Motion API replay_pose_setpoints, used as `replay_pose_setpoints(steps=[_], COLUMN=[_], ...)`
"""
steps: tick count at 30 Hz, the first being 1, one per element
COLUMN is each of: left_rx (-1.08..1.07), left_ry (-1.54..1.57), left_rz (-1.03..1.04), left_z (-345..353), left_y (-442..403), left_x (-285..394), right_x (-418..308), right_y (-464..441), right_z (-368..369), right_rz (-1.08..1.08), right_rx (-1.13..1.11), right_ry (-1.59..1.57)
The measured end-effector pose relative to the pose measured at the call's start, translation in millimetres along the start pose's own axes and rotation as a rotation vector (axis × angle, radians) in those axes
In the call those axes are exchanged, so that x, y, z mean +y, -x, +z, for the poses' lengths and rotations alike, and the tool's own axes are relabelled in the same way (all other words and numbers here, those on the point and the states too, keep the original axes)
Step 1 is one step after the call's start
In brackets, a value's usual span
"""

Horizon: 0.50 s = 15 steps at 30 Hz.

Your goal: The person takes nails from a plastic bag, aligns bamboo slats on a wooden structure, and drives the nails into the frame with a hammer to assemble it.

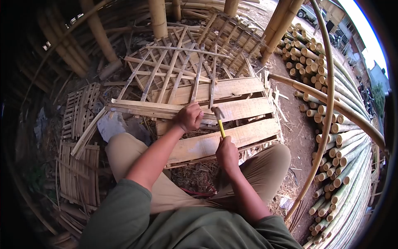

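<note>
My right hand [227, 154] is closed round the yellow handle of a hammer [219, 119], whose metal head is raised beside a bamboo strip. My left hand [190, 118] is closed over the right ends of several long bamboo strips [141, 108]; whether it pinches a strip or something smaller is hidden. Beyond both hands lies a lattice of crossed bamboo slats [172, 70]. Under the strips and the hands, wide pale planks [236, 133] form a low slatted work surface between my knees.
A large stack of cut bamboo poles [338, 145] fills the right side. Upright bamboo posts [157, 18] stand behind the lattice. A curved bamboo pole [327, 112] crosses the right side. Slatted panels [78, 170] lie at left, and straw and scraps cover the ground.
</note>
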<state>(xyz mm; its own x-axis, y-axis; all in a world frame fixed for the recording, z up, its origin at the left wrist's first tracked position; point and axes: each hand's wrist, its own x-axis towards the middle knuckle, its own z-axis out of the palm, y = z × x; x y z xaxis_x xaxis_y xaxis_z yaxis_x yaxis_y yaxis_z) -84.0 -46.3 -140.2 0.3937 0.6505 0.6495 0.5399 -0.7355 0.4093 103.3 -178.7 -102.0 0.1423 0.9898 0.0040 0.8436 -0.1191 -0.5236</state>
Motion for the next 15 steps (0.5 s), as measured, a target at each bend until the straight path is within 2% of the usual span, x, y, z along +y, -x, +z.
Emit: replay_pose_setpoints(steps=[2,4,5,8,9,10,12,15], left_rx=[-0.003,0.080,-0.055,-0.187,-0.335,-0.337,-0.487,-0.561], left_ry=[-0.034,0.031,-0.022,-0.109,-0.116,-0.118,-0.338,-0.219], left_rz=[-0.018,0.115,0.065,-0.022,-0.067,-0.056,-0.097,-0.184], left_z=[-2.4,-6.4,-8.9,-27.1,-23.0,-21.6,-19.5,-20.8], left_y=[-4.9,-11.4,-9.0,-21.1,-18.8,-17.0,-14.9,-19.9], left_x=[2.1,4.0,-2.8,24.3,17.1,15.5,15.0,15.4], right_x=[14.4,11.9,10.9,14.5,16.4,18.6,22.9,29.8], right_y=[-1.0,-8.1,-10.1,-17.5,-20.6,-23.2,-28.5,-31.1], right_z=[23.8,14.0,9.2,0.0,-0.8,-1.7,-2.8,-1.7], right_rz=[0.004,0.026,0.018,0.050,0.053,0.073,0.092,0.186], right_rx=[0.044,0.073,0.133,0.235,0.245,0.282,0.328,0.333], right_ry=[-0.069,-0.126,-0.154,-0.223,-0.229,-0.231,-0.237,-0.155])
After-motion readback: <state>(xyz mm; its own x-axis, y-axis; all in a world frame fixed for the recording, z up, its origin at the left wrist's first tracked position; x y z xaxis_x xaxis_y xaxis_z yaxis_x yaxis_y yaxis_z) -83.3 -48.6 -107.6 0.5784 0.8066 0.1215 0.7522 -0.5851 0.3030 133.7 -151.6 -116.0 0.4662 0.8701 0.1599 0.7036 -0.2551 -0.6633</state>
